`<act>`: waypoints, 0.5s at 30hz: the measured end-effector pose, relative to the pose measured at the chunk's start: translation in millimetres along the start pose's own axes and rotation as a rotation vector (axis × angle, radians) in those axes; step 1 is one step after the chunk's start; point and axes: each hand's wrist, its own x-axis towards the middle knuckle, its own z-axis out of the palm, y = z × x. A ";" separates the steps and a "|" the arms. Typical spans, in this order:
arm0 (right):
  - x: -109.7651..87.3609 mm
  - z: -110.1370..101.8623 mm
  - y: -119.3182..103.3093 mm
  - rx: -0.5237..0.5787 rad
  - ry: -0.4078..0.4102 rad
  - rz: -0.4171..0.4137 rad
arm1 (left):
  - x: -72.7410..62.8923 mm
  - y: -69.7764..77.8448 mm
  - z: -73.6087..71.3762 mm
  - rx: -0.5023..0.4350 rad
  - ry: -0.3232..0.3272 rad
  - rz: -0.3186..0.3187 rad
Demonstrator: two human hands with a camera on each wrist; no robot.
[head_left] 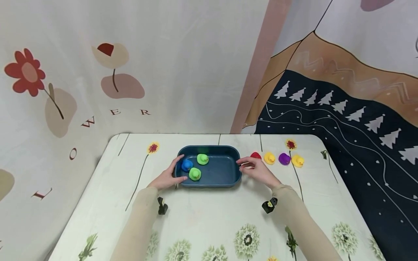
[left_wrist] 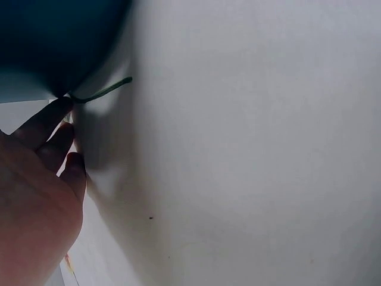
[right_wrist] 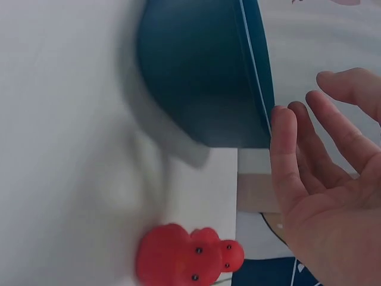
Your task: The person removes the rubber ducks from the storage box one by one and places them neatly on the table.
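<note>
A dark blue rectangular tray (head_left: 228,170) sits on the table. In its left part are a green toy duck (head_left: 203,159), a second green duck (head_left: 195,174) and a blue toy (head_left: 187,165). My left hand (head_left: 169,176) holds the tray's left end, thumb at the front rim and fingers along the side. At the opposite end, the loosely extended fingers of my right hand (head_left: 256,170) come right up to the rim. The right wrist view shows the fingertips (right_wrist: 284,119) against the tray's edge, with the thumb apart.
Right of the tray, a red toy animal (right_wrist: 178,256), a yellow duck (head_left: 269,158), a purple toy (head_left: 284,158) and another yellow duck (head_left: 298,160) stand in a row near the back. A flower-printed cloth (head_left: 202,214) covers the table. Printed curtains (head_left: 183,72) hang behind it.
</note>
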 end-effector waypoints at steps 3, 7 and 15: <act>4.3 4.1 -0.7 0.017 -0.019 -0.013 | 0.3 -0.3 -0.4 0.004 0.001 -0.002; 9.1 10.9 -5.2 0.023 -0.040 -0.010 | 1.0 -1.3 -0.9 -0.001 0.002 -0.006; 16.0 26.5 -22.3 0.038 -0.113 0.001 | 0.4 -1.0 -0.2 -0.012 0.002 -0.007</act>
